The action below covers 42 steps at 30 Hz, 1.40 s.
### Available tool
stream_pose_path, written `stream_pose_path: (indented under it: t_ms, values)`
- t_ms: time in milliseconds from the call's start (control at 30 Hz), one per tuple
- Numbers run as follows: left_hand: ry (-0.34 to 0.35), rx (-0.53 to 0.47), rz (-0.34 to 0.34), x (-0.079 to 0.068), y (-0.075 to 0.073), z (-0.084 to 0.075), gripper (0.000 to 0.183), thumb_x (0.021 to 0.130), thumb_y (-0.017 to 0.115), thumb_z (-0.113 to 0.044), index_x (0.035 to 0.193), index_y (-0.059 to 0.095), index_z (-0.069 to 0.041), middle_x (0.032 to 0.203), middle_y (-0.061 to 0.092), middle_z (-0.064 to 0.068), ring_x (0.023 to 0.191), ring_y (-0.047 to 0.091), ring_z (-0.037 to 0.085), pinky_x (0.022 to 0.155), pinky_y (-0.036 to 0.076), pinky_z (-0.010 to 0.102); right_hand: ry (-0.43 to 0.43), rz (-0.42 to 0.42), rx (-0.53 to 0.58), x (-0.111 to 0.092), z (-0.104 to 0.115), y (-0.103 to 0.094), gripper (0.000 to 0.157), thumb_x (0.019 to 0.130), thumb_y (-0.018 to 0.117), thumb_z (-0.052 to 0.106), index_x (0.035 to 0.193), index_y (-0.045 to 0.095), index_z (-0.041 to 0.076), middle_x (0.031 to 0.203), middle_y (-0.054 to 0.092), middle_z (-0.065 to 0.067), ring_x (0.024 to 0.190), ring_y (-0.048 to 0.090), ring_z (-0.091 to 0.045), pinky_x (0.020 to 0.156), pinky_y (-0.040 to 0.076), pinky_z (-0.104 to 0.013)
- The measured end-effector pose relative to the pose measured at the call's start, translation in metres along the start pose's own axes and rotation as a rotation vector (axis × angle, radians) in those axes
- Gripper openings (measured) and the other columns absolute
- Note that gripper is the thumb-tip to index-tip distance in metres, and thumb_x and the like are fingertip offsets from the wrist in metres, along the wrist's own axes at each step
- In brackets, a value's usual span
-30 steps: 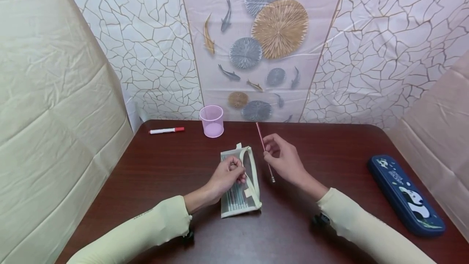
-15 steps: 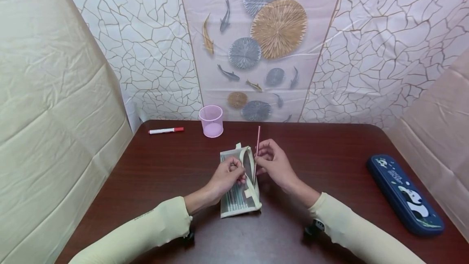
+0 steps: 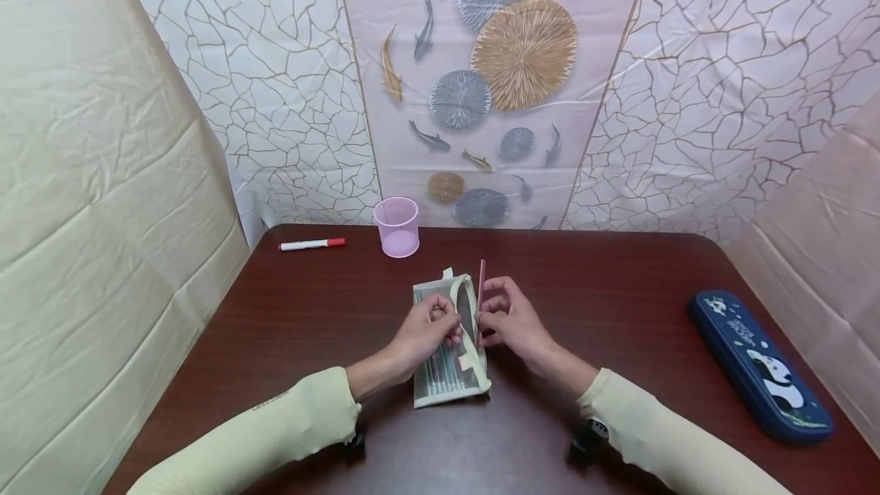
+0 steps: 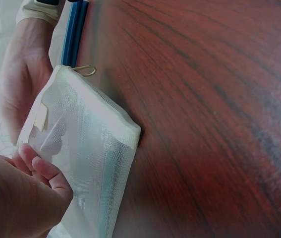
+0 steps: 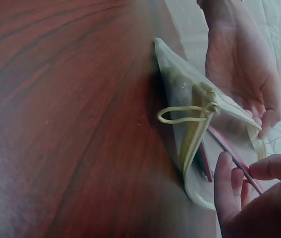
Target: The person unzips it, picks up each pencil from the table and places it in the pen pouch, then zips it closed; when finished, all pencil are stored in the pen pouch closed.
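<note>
A pale mesh zip pouch [image 3: 450, 394] lies on the table in the head view, its zipped side gaping towards the right. My left hand [image 3: 428, 325] pinches the near edge of that opening; in the left wrist view its curled fingertips [image 4: 51, 171] are at the pouch's edge. Between thumb and fingers my right hand [image 3: 517, 321] holds a slim pink pencil [image 3: 482, 281], upper end pointing away from me. In the right wrist view the lower part of the pencil [image 5: 232, 157] reaches into the pouch mouth, where another reddish stick [image 5: 205, 166] shows inside.
A pink pen cup [image 3: 399, 239] stands at the back of the table, with a red-capped white marker [image 3: 311, 244] to its left. A dark blue panda pencil case [image 3: 759, 369] lies by the right edge. Patterned cloth hangs behind.
My right hand has moved left to the pouch, and the pencil has turned more upright and slid down into the opening. My left hand stays in place on the pouch.
</note>
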<state>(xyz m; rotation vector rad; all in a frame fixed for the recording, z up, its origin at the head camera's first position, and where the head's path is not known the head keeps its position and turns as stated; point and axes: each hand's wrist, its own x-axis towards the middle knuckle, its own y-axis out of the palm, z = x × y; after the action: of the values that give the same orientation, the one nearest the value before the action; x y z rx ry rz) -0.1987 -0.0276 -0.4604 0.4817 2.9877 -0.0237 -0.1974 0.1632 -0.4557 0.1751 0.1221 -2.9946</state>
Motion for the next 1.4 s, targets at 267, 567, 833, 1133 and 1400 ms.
stream_pose_path:
  t_ms: [267,567,833,1133,1400]
  values:
    - [-0.007,0.010,0.001,0.000,0.000,0.000,0.010,0.096,0.059,-0.004,0.096,0.053,-0.012,0.075,0.064,-0.001,0.069,0.064,0.009,0.068,0.053,0.022,0.012,0.061,-0.036,-0.003,-0.006,0.006,0.053,0.095,0.061,-0.005,0.142,0.037,-0.001,0.100,0.064,-0.019,0.075,0.068,-0.023,0.068,0.064,-0.043]
    - [-0.007,0.008,0.004,0.000,0.001,0.001,0.009,0.097,0.059,-0.005,0.096,0.052,-0.009,0.075,0.064,-0.001,0.069,0.064,0.009,0.068,0.053,0.022,0.018,0.065,-0.077,-0.004,-0.007,0.008,0.055,0.094,0.061,-0.003,0.144,0.038,0.002,0.100,0.065,-0.018,0.077,0.067,-0.020,0.068,0.064,-0.046]
    - [0.009,0.008,0.004,-0.001,0.003,0.002,0.009,0.097,0.059,-0.005,0.096,0.052,-0.009,0.075,0.064,0.000,0.069,0.065,0.010,0.068,0.053,0.022,0.028,0.059,-0.077,-0.003,-0.010,0.008,0.062,0.094,0.062,-0.003,0.149,0.034,0.006,0.096,0.064,-0.015,0.078,0.065,-0.019,0.064,0.062,-0.040]
    - [-0.001,0.005,0.020,-0.001,0.004,0.003,0.010,0.097,0.060,-0.005,0.096,0.053,-0.012,0.075,0.065,-0.001,0.069,0.065,0.009,0.068,0.054,0.021,0.028,0.062,-0.127,-0.003,-0.011,0.009,0.062,0.093,0.062,-0.004,0.149,0.037,0.006,0.095,0.065,-0.015,0.071,0.066,-0.018,0.062,0.061,-0.039]
    - [0.004,0.016,0.025,0.000,0.004,0.004,0.008,0.097,0.060,-0.005,0.096,0.053,-0.009,0.074,0.065,-0.002,0.069,0.065,0.008,0.068,0.054,0.020,-0.004,0.183,-0.246,0.000,-0.005,0.004,0.057,0.092,0.059,-0.007,0.145,0.041,0.002,0.094,0.067,-0.016,0.078,0.066,-0.017,0.063,0.062,-0.040]
